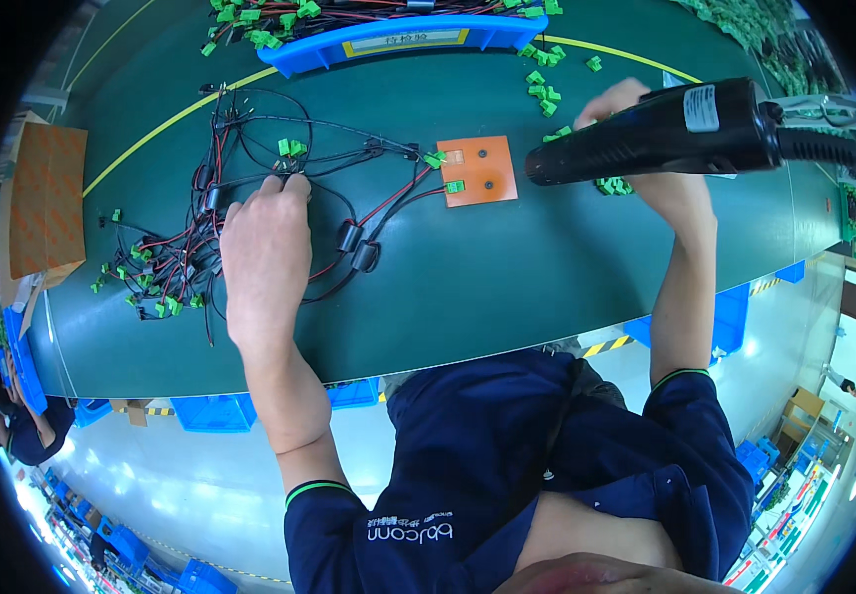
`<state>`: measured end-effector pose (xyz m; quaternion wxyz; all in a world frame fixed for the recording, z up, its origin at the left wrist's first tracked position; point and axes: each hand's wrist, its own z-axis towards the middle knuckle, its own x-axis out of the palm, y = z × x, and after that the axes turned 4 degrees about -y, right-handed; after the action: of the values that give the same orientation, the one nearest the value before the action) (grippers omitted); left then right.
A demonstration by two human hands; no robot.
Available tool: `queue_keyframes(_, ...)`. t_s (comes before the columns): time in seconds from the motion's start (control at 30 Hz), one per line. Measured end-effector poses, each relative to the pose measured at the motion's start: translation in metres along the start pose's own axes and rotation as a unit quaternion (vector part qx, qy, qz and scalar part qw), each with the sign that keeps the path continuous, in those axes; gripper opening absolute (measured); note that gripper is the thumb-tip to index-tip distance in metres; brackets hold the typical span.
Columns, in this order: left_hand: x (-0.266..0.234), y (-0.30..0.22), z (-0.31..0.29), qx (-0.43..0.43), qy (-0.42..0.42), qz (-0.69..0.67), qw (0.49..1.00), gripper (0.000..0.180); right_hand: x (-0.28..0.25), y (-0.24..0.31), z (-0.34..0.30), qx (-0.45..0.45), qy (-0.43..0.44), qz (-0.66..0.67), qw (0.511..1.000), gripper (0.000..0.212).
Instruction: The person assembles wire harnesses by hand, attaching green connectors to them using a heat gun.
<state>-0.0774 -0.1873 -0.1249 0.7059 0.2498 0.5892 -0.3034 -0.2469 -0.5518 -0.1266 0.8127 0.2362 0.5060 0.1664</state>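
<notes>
Heat gun [661,134] hides right hand [670,173] (mostly).

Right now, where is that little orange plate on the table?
In the head view, the orange plate lies flat on the green table, just left of the black heat gun's nozzle, with wires ending in green plugs reaching it from the left.

Bare green mat [547,267] open near the front edge. Blocked at left by tangled wires [190,247], at centre by orange plate [477,170], behind by blue bin [398,45] and scattered green connectors [542,89].
</notes>
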Motion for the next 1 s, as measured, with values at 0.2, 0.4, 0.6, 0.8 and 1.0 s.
queue_keyframes(0.2,-0.024,0.014,-0.009,-0.008,0.011,-0.113,0.994,0.014,0.027,-0.007,-0.022,-0.051,0.060,-0.178,0.981,0.020)
queue_keyframes(0.4,-0.043,0.000,0.001,0.006,-0.019,-0.271,0.962,0.017,0.034,-0.010,-0.026,-0.059,0.037,-0.170,0.983,0.019)
queue_keyframes(0.6,-0.007,-0.038,0.019,0.062,-0.057,-0.379,0.922,0.026,0.036,-0.007,-0.022,-0.031,0.029,-0.126,0.991,0.022)
queue_keyframes(0.8,0.018,-0.060,0.028,0.121,-0.128,-0.284,0.943,0.018,0.033,-0.027,-0.020,0.019,0.006,-0.043,0.999,0.025)
queue_keyframes(1.0,0.026,-0.056,0.030,-0.033,-0.023,-0.494,0.868,0.014,0.045,-0.008,0.005,0.165,-0.134,0.359,0.909,0.030)
